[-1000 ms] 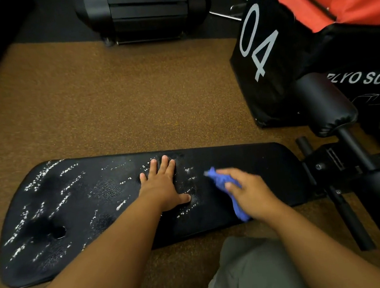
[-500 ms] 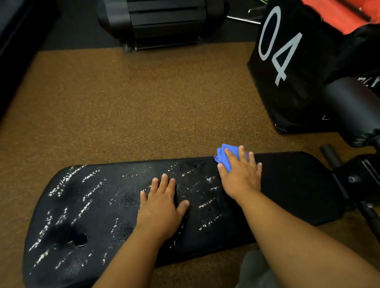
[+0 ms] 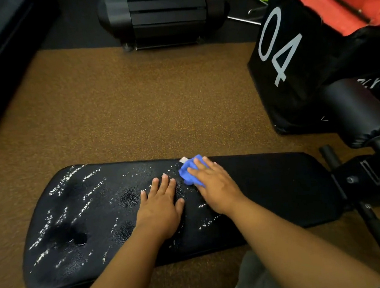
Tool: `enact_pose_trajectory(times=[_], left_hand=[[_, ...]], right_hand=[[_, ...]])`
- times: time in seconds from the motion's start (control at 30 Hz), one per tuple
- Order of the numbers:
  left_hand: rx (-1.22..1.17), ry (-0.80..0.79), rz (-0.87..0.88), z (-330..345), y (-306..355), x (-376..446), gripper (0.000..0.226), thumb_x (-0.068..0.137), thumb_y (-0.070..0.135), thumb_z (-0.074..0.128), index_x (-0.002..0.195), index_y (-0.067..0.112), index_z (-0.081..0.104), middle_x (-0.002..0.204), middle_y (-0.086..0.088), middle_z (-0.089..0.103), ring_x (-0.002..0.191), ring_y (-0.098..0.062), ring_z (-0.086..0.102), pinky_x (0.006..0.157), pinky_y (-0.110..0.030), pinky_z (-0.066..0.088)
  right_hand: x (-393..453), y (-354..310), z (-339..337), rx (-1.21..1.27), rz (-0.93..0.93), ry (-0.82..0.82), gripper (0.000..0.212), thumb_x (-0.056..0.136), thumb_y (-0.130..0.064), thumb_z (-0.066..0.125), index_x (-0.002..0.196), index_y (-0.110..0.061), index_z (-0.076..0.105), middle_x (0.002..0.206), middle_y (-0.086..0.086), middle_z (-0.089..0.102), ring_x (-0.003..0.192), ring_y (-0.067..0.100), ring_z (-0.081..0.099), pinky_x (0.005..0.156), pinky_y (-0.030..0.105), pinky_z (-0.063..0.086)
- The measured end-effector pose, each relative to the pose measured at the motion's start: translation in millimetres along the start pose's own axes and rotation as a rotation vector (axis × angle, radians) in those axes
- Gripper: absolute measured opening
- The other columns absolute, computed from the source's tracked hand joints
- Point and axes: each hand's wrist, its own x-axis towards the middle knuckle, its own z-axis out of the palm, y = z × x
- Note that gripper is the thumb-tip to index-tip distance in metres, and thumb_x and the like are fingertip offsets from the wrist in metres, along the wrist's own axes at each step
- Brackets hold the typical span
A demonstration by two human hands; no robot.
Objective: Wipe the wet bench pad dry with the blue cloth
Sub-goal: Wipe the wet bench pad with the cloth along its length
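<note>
Left hand (image 3: 160, 206) flat, palm down, fingers spread, near middle of bench pad (image 3: 272, 193). Right hand (image 3: 215, 186) just beside it, palm down toward pad's far edge, fingers pressing blue cloth (image 3: 188, 172). Both forearms bare, extended forward.

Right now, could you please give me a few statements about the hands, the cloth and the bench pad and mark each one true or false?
1. The right hand presses the blue cloth onto the bench pad. True.
2. The left hand is lifted clear of the pad. False: it lies flat on the pad, fingers spread.
3. Water droplets show on the pad's left half. True.
4. The cloth lies at the pad's near edge. False: it sits by the far edge, next to the left hand's fingertips.
5. The black box at upper right bears the number 07. False: it reads 04.
</note>
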Motion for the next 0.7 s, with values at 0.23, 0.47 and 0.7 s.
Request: enact_pose_trajectory(times=[0.23, 0.47, 0.7], left_hand=[[0.026, -0.043, 0.020, 0, -3, 2, 0.063, 0.099, 0.045, 0.027, 0.152, 0.023, 0.000, 0.160, 0.003, -0.010, 0.147, -0.021, -0.011, 0.118, -0.048, 0.003], [-0.003, -0.071, 0.030, -4, -5, 4, 0.062, 0.099, 0.042, 0.029, 0.152, 0.022, 0.004, 0.160, 0.003, -0.007, 0.147, -0.021, -0.008, 0.117, -0.049, 0.004], [-0.018, -0.077, 0.029, -5, -6, 7, 0.059, 0.100, 0.037, 0.032, 0.152, 0.022, 0.008, 0.160, 0.003, -0.005, 0.147, -0.021, -0.006, 0.116, -0.051, 0.007]], right_hand=[[-6, 24, -5, 0.020, 0.363, 0.149, 0.043, 0.094, -0.022, 0.046, 0.137, -0.020, 0.045, 0.152, 0.007, 0.031, 0.142, 0.028, 0.020, 0.114, 0.039, 0.020], [-45, 45, -10, -0.047, 0.025, 0.021, 0.046, 0.092, -0.020, 0.053, 0.136, -0.026, 0.046, 0.151, 0.000, 0.033, 0.142, 0.023, 0.022, 0.115, 0.042, 0.021], [-68, 5, 10, 0.029, -0.144, 0.024, 0.048, 0.086, -0.021, 0.053, 0.134, -0.021, 0.049, 0.148, 0.002, 0.038, 0.140, 0.024, 0.028, 0.112, 0.038, 0.026]])
